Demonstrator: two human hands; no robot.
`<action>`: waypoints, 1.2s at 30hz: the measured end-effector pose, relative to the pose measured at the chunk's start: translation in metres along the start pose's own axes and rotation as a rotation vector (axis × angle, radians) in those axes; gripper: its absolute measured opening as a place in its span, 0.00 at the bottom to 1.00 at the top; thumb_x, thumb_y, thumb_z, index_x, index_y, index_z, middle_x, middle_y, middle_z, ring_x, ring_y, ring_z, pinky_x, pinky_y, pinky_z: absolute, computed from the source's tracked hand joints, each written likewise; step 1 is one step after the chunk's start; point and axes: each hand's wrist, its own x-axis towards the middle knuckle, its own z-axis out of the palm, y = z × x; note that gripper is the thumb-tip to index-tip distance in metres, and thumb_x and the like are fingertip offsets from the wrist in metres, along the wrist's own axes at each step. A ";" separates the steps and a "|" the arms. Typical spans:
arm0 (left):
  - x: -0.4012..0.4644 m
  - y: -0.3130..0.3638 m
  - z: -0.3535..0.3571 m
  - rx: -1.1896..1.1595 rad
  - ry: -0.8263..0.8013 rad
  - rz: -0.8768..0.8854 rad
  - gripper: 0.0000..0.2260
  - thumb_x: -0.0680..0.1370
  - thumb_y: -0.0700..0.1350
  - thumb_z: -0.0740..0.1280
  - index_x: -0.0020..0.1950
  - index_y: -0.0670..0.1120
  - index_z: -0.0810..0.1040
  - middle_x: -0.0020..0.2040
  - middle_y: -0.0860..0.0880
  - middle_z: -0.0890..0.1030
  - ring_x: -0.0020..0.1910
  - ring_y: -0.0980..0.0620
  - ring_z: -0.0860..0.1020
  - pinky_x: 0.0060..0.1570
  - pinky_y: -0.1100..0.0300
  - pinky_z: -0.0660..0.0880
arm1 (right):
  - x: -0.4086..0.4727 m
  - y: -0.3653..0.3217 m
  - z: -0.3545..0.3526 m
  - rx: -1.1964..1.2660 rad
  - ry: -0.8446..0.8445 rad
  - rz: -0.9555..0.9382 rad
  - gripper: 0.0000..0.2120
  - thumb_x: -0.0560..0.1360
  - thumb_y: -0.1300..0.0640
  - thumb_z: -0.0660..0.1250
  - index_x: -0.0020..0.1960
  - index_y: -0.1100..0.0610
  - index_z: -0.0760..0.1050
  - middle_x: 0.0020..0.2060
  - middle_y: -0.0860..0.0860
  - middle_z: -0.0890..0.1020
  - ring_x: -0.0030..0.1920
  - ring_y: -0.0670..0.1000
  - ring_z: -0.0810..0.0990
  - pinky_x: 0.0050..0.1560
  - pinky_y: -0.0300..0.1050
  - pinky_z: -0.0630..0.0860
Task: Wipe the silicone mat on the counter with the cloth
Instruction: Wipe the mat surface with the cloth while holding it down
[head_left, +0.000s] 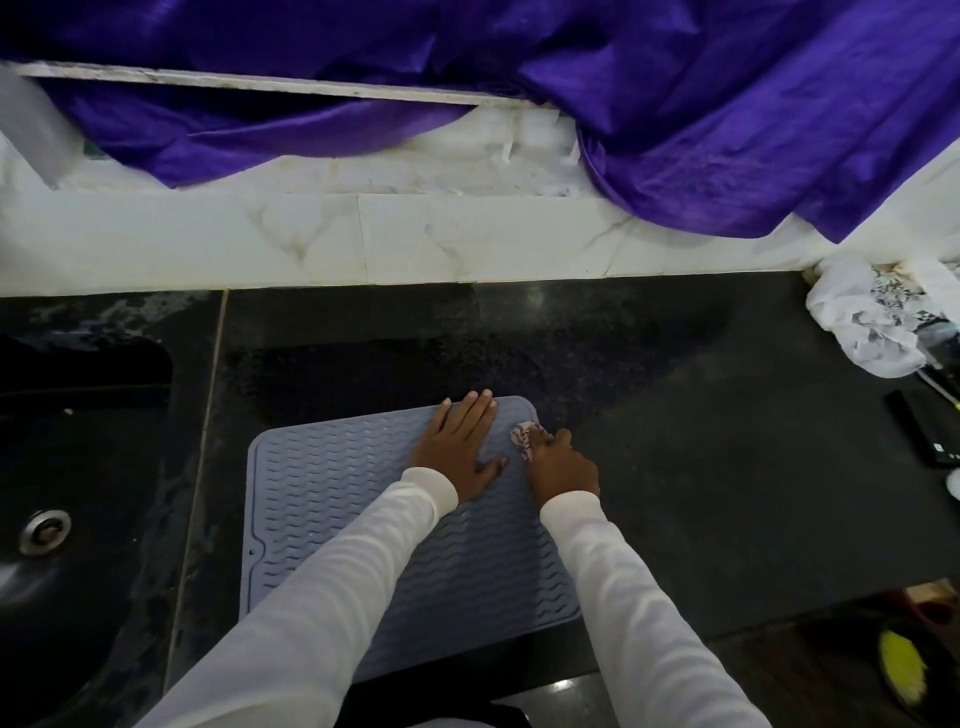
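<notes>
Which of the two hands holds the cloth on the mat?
The right hand, fingers curled round the patterned cloth at the mat's far right corner. The left hand lies flat on the mat, holding nothing.

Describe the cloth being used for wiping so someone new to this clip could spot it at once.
Start at the blue-grey ribbed silicone mat on the black stone counter, beside the sink. At the mat's far right corner, the right hand grips a small bunched pale cloth with dark print. It is far smaller than the crumpled white plastic bag at the counter's right end.
</notes>
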 end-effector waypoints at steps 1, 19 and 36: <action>0.000 0.000 0.000 0.003 0.006 0.005 0.37 0.77 0.67 0.47 0.79 0.46 0.47 0.80 0.48 0.49 0.78 0.49 0.48 0.75 0.46 0.47 | 0.000 -0.001 -0.003 -0.039 0.009 -0.037 0.18 0.82 0.49 0.52 0.68 0.56 0.64 0.59 0.57 0.71 0.51 0.62 0.79 0.49 0.55 0.75; 0.000 -0.001 0.004 0.031 0.014 0.034 0.34 0.78 0.67 0.43 0.79 0.51 0.42 0.80 0.49 0.41 0.78 0.49 0.42 0.75 0.45 0.44 | 0.031 -0.013 -0.020 -0.032 0.161 -0.165 0.15 0.79 0.54 0.59 0.65 0.52 0.66 0.55 0.57 0.74 0.44 0.60 0.81 0.39 0.49 0.74; -0.001 0.000 0.006 0.002 0.053 0.022 0.34 0.78 0.66 0.47 0.79 0.51 0.47 0.80 0.49 0.47 0.78 0.49 0.47 0.75 0.45 0.46 | -0.015 0.015 -0.009 0.048 0.050 -0.099 0.19 0.81 0.42 0.53 0.68 0.46 0.70 0.53 0.57 0.76 0.50 0.62 0.80 0.50 0.51 0.75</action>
